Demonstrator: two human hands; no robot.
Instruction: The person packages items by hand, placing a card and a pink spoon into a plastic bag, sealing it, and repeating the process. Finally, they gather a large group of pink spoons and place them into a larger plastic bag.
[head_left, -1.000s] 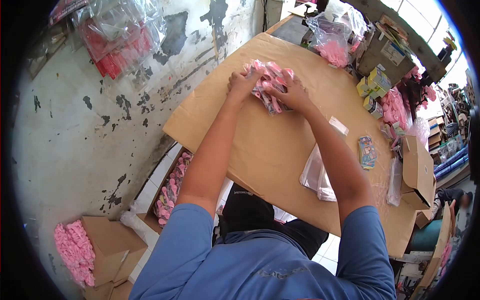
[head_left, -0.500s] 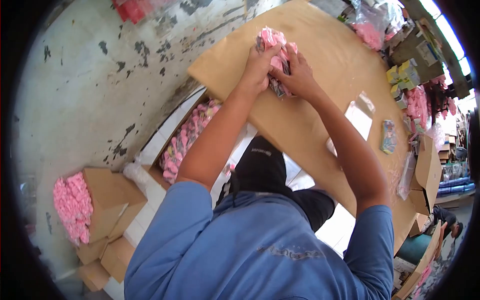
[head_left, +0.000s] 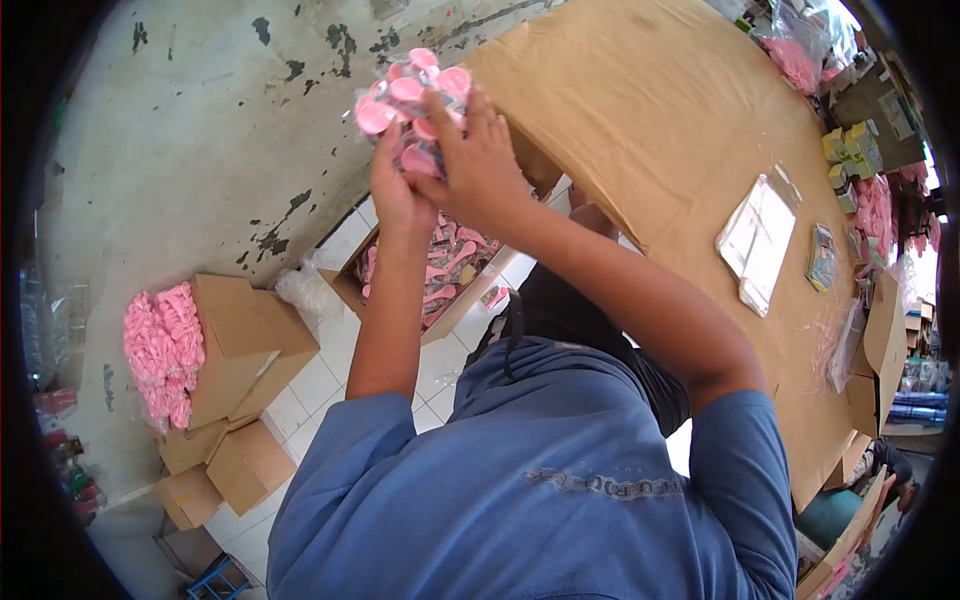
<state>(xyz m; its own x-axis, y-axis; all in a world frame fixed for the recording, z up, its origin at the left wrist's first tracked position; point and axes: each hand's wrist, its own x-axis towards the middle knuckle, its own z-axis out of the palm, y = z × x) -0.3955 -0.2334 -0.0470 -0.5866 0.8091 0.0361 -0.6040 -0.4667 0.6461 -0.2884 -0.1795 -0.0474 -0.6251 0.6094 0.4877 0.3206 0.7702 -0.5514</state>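
A bundle of pink spoon-shaped items in clear wrappers [head_left: 405,90] is held up between both my hands, off the table's left edge. My left hand [head_left: 396,190] grips it from below and the left, fingers partly hidden behind it. Across its right side lie the fingers of my right hand [head_left: 478,155], closed against the wrappers. The pink round ends point up and away from me. Under my forearms, a cardboard box [head_left: 343,288] on the floor holds many similar wrapped pink pieces.
The brown-covered table [head_left: 640,120] carries a stack of clear plastic sleeves [head_left: 750,240] and a small coloured packet [head_left: 821,258]. At left, a carton [head_left: 235,340] spills pink pieces [head_left: 163,350] beside the stained wall. Another person [head_left: 890,465] is at far right.
Both hands have moved left with the bundle, from above the table to beyond its edge, over the floor box. The pink round ends now show more plainly. My view has shifted left.
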